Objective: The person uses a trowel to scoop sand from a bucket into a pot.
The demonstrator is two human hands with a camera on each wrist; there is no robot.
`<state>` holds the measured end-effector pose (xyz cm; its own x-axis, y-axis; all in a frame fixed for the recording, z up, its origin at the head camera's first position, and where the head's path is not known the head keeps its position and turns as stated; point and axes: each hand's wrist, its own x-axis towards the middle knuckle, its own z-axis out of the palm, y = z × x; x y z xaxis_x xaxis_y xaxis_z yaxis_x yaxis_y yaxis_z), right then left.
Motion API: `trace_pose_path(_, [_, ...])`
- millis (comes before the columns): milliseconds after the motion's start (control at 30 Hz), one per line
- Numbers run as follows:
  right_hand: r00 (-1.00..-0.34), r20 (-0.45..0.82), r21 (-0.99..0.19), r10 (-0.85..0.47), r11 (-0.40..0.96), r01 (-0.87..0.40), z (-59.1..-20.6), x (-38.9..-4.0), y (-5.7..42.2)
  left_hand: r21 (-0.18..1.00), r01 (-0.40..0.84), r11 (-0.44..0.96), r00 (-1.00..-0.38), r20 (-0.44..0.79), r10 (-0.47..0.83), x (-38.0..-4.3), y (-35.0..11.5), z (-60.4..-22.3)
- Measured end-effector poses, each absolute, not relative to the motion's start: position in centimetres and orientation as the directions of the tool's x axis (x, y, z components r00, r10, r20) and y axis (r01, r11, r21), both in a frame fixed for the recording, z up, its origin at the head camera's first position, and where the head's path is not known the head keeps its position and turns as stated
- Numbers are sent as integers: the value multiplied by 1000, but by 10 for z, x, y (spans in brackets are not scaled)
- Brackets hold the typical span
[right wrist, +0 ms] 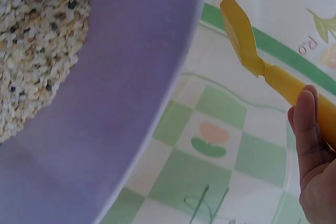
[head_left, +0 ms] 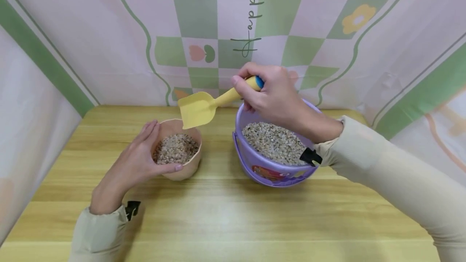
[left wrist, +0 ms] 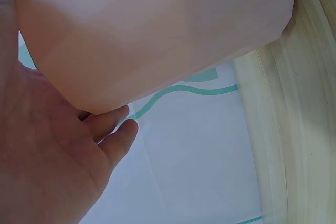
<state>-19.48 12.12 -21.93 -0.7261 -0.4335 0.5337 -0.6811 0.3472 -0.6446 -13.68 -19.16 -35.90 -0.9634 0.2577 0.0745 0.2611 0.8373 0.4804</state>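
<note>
My right hand (head_left: 273, 92) grips the handle of a yellow toy shovel (head_left: 198, 110) above the purple bucket. The shovel's blade points left, over the far right rim of a peach-coloured bowl (head_left: 191, 169); no gravel shows on it. My left hand (head_left: 140, 157) holds the bowl from its left side, thumb along the near side and fingers round the far side. Small pale gravel (head_left: 176, 148) lies inside the bowl. In the left wrist view the bowl's wall (left wrist: 157, 35) fills the upper part, with fingers (left wrist: 118, 137) against its edge.
A purple bucket (head_left: 251, 155) with more gravel (head_left: 273, 142) stands right of the bowl, its handle folded down in front. Both containers stand on a wood-grain table (head_left: 204, 221). A patterned cloth (head_left: 196, 15) hangs behind the table and at its sides.
</note>
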Motion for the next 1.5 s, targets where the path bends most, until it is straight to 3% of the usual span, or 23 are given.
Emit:
trace_pose_path(433, [-770,586,-707,-252,305,-638,-210,-197,186,474,282,835,-958,89,273,-138,-188,-357])
trace_pose_path(767, [-780,594,-763,-198,166,-624,-219,-198,223,476,268,837,-961,70,268,-136,-187,-358])
trace_pose_path(1167, [-812,565,-760,-150,290,-582,-239,-192,257,475,279,835,-959,88,271,-134,-186,-358])
trace_pose_path(1500, [-861,463,-726,-208,469,-503,-263,-191,266,468,266,843,-963,84,257,-131,-186,-358])
